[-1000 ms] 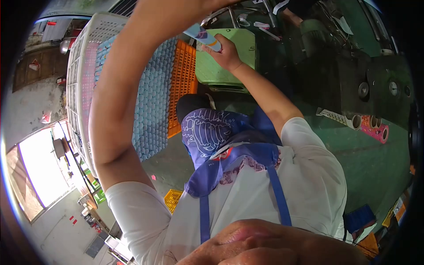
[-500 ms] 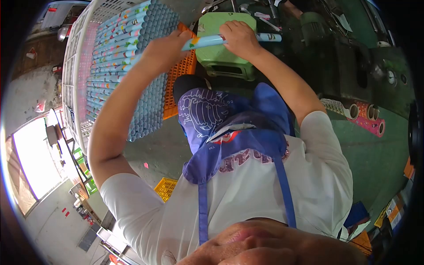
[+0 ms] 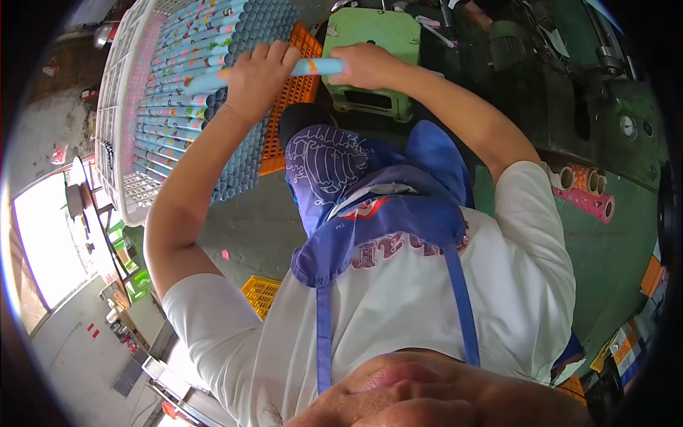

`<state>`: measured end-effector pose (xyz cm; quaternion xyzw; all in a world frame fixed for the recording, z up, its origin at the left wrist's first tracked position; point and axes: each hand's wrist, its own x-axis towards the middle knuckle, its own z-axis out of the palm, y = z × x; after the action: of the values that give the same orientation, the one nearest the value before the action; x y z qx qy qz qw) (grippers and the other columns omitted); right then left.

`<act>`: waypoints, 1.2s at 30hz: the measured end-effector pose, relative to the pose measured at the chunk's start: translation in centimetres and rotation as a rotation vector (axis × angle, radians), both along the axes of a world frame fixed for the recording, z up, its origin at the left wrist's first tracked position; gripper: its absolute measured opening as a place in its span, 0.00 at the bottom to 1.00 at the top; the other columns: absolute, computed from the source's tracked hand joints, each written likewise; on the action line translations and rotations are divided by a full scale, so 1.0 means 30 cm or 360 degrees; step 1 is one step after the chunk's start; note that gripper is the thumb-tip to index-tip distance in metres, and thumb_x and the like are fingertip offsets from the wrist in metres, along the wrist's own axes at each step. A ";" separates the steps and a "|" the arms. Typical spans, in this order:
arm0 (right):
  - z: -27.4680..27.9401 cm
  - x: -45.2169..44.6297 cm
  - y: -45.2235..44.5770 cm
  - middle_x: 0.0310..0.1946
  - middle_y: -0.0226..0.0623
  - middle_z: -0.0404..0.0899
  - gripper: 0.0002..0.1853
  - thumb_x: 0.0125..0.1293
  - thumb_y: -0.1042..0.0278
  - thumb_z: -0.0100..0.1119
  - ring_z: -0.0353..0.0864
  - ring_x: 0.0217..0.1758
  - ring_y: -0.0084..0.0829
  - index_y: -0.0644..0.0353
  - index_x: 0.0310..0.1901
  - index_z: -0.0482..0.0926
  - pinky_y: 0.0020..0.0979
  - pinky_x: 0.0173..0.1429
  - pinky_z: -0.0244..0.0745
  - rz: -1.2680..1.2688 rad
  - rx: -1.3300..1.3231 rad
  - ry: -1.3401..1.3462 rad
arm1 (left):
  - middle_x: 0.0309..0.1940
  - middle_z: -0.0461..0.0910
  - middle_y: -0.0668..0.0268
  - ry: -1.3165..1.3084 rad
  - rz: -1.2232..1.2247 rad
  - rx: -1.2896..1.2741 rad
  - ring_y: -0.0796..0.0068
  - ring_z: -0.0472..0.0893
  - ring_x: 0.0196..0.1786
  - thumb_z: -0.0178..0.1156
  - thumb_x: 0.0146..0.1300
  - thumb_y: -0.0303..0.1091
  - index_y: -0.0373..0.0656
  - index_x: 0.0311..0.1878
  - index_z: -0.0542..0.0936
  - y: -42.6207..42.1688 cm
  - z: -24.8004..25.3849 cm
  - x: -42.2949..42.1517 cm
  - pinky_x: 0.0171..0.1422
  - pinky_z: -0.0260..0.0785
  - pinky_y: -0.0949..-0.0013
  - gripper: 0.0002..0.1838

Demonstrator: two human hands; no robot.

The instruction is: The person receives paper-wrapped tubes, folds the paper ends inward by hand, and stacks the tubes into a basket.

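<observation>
A light blue printed paper tube [image 3: 319, 67] lies crosswise in front of me, held in both hands. My left hand [image 3: 262, 77] is closed around its middle, knuckles up. At the tube's right end, my right hand [image 3: 366, 65] grips it between thumb and fingers, covering that end. The tube's left part passes over a large stack of matching tubes [image 3: 245, 153], whose round open ends face right. This stack lies in a white plastic crate [image 3: 117, 121]. Below my right hand stands a green plastic stool [image 3: 373, 28].
An orange crate [image 3: 307, 53] stands between the stack and the stool. Dark machinery with a gauge [image 3: 627, 127] is at the right. Patterned rolls [image 3: 587, 203] lie below it. A yellow basket [image 3: 260, 295] sits on the floor at lower left.
The tube has shifted left, its left part now over the stack. My right hand has slid left to the tube's right end, and my left hand now shows wrapped over the tube.
</observation>
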<state>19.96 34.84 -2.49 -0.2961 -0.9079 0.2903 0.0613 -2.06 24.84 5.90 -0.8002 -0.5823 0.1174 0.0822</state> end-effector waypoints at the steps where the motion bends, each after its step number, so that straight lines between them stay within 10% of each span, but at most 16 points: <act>1: -0.007 0.003 0.004 0.36 0.40 0.81 0.15 0.61 0.60 0.68 0.83 0.45 0.45 0.55 0.45 0.75 0.45 0.49 0.77 0.0063 0.0217 0.0128 | 0.44 0.82 0.62 -0.0117 0.0040 -0.0035 0.57 0.84 0.49 0.69 0.61 0.49 0.47 0.51 0.76 -0.009 -0.008 0.008 0.47 0.75 0.50 0.22; 7: -0.027 -0.012 -0.040 0.38 0.40 0.80 0.18 0.67 0.54 0.65 0.82 0.45 0.49 0.57 0.50 0.72 0.45 0.48 0.77 0.0383 0.1172 0.0408 | 0.46 0.82 0.61 -0.0810 0.0807 -0.1412 0.56 0.82 0.47 0.70 0.60 0.46 0.48 0.55 0.78 0.059 0.128 -0.025 0.46 0.75 0.57 0.23; 10: -0.002 -0.070 -0.027 0.38 0.41 0.80 0.18 0.69 0.53 0.63 0.82 0.46 0.49 0.57 0.47 0.73 0.46 0.50 0.77 0.0137 0.0514 0.0416 | 0.50 0.82 0.61 -0.0181 -0.0199 0.0233 0.58 0.82 0.51 0.71 0.59 0.44 0.51 0.56 0.79 0.053 0.023 -0.123 0.57 0.71 0.57 0.23; 14: 0.023 -0.255 0.067 0.40 0.44 0.81 0.18 0.69 0.51 0.63 0.82 0.46 0.49 0.58 0.45 0.77 0.45 0.51 0.77 0.0066 0.0164 0.0529 | 0.50 0.82 0.61 -0.0363 -0.0198 0.0934 0.55 0.80 0.57 0.68 0.64 0.42 0.50 0.61 0.79 -0.031 0.037 -0.155 0.61 0.67 0.59 0.23; 18: 0.056 -0.524 0.140 0.39 0.47 0.82 0.14 0.69 0.56 0.64 0.82 0.45 0.50 0.60 0.43 0.82 0.43 0.51 0.76 0.0189 0.0413 0.0625 | 0.54 0.81 0.64 -0.0676 0.0375 0.0846 0.59 0.77 0.60 0.69 0.62 0.38 0.50 0.59 0.80 -0.213 0.007 -0.241 0.64 0.64 0.55 0.22; 20: 0.154 -0.711 0.164 0.33 0.45 0.84 0.17 0.70 0.61 0.65 0.83 0.33 0.40 0.70 0.48 0.82 0.43 0.38 0.76 0.0211 -0.0414 0.0137 | 0.54 0.81 0.63 -0.0678 0.0557 0.0850 0.58 0.78 0.60 0.69 0.62 0.37 0.49 0.59 0.80 -0.299 0.016 -0.299 0.64 0.64 0.54 0.21; 22: 0.082 -0.903 0.082 0.34 0.50 0.83 0.21 0.71 0.57 0.61 0.83 0.34 0.46 0.71 0.50 0.81 0.48 0.39 0.77 -0.0022 -0.0048 0.0341 | 0.54 0.81 0.63 -0.0688 0.0745 0.0826 0.56 0.78 0.60 0.68 0.63 0.36 0.49 0.59 0.80 -0.387 0.011 -0.369 0.65 0.64 0.53 0.21; 26: 0.098 -1.269 0.101 0.35 0.54 0.86 0.15 0.66 0.66 0.59 0.87 0.40 0.47 0.71 0.45 0.84 0.48 0.44 0.80 0.0315 -0.0704 0.0106 | 0.55 0.82 0.61 -0.0668 0.1161 0.0875 0.54 0.78 0.59 0.68 0.64 0.37 0.48 0.60 0.80 -0.560 -0.053 -0.487 0.66 0.63 0.53 0.21; 28: 0.026 -1.397 0.054 0.37 0.55 0.87 0.12 0.63 0.67 0.60 0.88 0.42 0.50 0.68 0.39 0.87 0.49 0.48 0.82 0.0450 0.0098 0.0521 | 0.54 0.82 0.60 -0.0667 0.1265 0.0940 0.54 0.78 0.59 0.68 0.64 0.37 0.47 0.60 0.80 -0.617 -0.086 -0.521 0.66 0.63 0.53 0.21; 36: -0.107 -1.647 -0.007 0.39 0.54 0.88 0.13 0.60 0.63 0.64 0.89 0.43 0.50 0.64 0.36 0.89 0.48 0.52 0.82 0.0408 0.0086 0.0273 | 0.52 0.83 0.56 -0.0664 0.1561 0.0944 0.53 0.81 0.56 0.67 0.65 0.31 0.41 0.58 0.80 -0.676 -0.139 -0.490 0.59 0.73 0.55 0.19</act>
<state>-29.43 34.64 -5.68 -0.1501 -0.9371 0.2955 0.1091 -16.75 4.56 1.72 -0.3879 -0.8947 -0.1848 0.1221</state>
